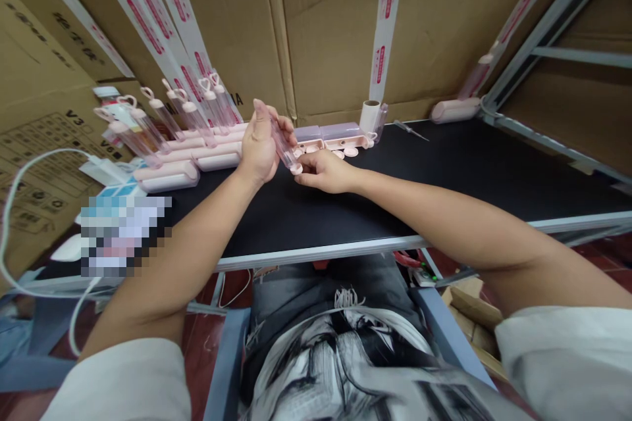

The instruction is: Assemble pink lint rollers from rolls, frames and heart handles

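Observation:
My left hand (259, 148) is wrapped round a clear pinkish plastic tube (282, 147), which tilts with its lower end toward my right hand. My right hand (328, 172) pinches a small round pink cap (296, 170) at that lower end; whether the cap is seated or only touching I cannot tell. Just behind my right hand, several flat pink discs (351, 152) lie on the black table mat. Beyond them are pink cases with translucent lilac covers (340, 134), partly hidden by my hands.
On the left, several pink bases (168, 175) carry upright clear tubes with looped tops (189, 112). A white roll (370, 117), a thin metal tool (412, 131) and another pink unit (455, 110) stand or lie farther right. A cable (6, 230) and pixelated item (126, 237) are at left.

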{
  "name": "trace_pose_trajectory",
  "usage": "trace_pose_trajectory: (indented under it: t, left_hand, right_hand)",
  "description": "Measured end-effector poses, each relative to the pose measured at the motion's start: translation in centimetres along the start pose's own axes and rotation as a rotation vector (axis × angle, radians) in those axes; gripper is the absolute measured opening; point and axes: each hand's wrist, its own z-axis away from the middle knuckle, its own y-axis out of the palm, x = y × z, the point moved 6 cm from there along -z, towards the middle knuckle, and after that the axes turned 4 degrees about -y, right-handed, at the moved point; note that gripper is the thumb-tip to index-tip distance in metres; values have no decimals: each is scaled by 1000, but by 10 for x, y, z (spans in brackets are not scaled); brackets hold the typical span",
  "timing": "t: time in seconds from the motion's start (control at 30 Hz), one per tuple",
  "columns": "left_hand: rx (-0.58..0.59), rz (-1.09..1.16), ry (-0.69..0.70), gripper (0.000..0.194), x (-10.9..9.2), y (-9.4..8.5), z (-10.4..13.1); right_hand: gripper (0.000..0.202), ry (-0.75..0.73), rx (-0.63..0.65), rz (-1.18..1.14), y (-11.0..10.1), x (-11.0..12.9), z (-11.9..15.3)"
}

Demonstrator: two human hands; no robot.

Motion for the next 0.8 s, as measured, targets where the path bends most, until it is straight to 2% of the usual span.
trace_pose_trajectory:
  t: [0.07, 0.2, 0.47, 0.6, 0.8]
  left_hand:
    - [11, 5, 7, 58, 2, 3, 2]
    - [23, -93, 67, 58, 8, 1, 2]
    - [83, -468, 320, 66, 9, -16, -8]
    - [96, -552, 338, 66, 7, -20, -13]
    - [102, -576, 381, 65, 3, -20, -13]
  right_hand:
    - [18, 34, -8, -109, 4, -1, 1]
    - [11, 195, -7, -360, 13, -9, 2]
    - [13, 422, -94, -583, 19, -23, 3]
    - [15, 437, -75, -602, 19, -25, 3]
    - [24, 370, -39, -474, 19, -23, 2]
